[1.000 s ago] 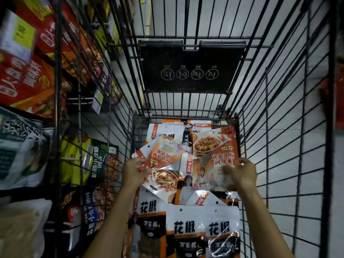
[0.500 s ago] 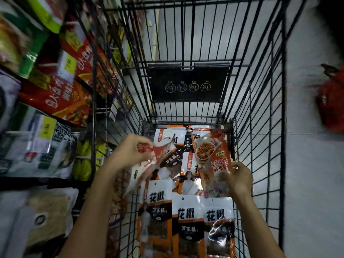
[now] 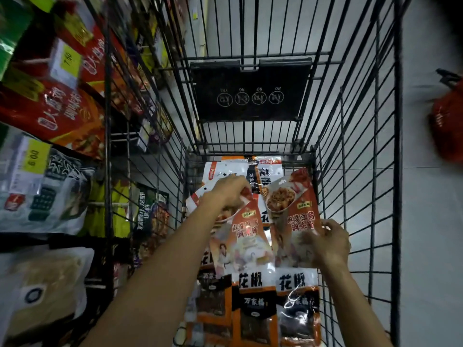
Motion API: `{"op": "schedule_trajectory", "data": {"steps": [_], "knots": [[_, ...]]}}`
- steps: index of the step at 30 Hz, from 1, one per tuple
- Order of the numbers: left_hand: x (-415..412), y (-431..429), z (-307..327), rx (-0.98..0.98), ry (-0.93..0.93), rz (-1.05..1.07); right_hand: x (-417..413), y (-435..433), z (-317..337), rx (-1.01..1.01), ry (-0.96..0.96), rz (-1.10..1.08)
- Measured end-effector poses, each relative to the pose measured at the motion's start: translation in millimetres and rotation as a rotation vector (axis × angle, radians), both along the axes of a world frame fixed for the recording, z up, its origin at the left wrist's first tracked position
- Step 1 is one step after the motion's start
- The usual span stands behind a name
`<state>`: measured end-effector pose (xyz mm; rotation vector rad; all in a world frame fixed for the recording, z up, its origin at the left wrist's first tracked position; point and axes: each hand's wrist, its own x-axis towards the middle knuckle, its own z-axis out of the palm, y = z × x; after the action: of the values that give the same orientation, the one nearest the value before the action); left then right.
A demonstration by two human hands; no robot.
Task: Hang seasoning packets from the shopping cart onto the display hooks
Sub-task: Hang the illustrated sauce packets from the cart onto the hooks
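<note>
inside cart (image 3: 396, 171) | left grip (image 3: 229, 194) pinches 麻婆豆腐 packet (image 3: 244, 236) | right grip (image 3: 328, 244) holds second packet (image 3: 298, 214) | 花椒 packs (image 3: 253, 296) below

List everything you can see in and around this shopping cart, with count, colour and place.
shopping cart: one, black wire, centre
seat flap: one, black with white icons, cart's far end
orange seasoning packets: two, orange and white, side by side above the pile
pepper packets: three visible, white, black and orange, cart's near end
white packets: several, cart's far end, partly covered
shelf packets: many, red, white, green, display at left, blurred
price tags: at least two, yellow, left display
red bag: one, floor at right, blurred
left hand: pinches one orange packet's top
right hand: grips the other's lower edge
</note>
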<state>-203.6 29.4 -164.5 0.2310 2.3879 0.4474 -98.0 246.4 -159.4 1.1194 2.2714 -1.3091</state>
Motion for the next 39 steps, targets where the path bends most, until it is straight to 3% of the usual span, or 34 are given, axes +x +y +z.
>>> {"op": "schedule_trajectory", "data": {"steps": [4,8,14,20,24,27,30,34,39], "knots": [[25.6,-8.7,-18.3,0.220,0.260,0.341,-0.4,-0.8,-4.0,-0.004,-0.008,0.002],[83.0,-22.8,-36.9,0.176,0.289,0.856,-0.8,-2.8,-0.7,-0.002,-0.016,0.018],[112.1,-13.3,-61.1,0.186,-0.013,1.281,0.2,2.7,-4.6,-0.029,-0.015,0.125],[100.5,-11.3,-66.1,0.321,-0.096,1.525,1.0,9.3,-5.6,-0.088,-0.088,0.173],[103.2,-22.1,-60.4,0.492,-0.231,1.603,-4.7,9.4,-1.9,-0.092,-0.173,0.255],[105.9,-25.6,-50.8,0.665,-0.328,1.531,-6.7,6.4,2.4,-0.135,-0.168,0.324],[108.9,-22.5,-39.9,0.715,-0.361,1.446,-3.1,2.8,11.0,-0.131,-0.108,0.355],[120.2,-25.8,-19.3,0.634,-0.185,1.368,2.1,0.9,35.1,-0.087,0.000,0.335],[141.4,-37.1,45.4,0.675,0.033,1.319,3.2,-0.2,92.1,-0.269,0.120,0.304]]}}
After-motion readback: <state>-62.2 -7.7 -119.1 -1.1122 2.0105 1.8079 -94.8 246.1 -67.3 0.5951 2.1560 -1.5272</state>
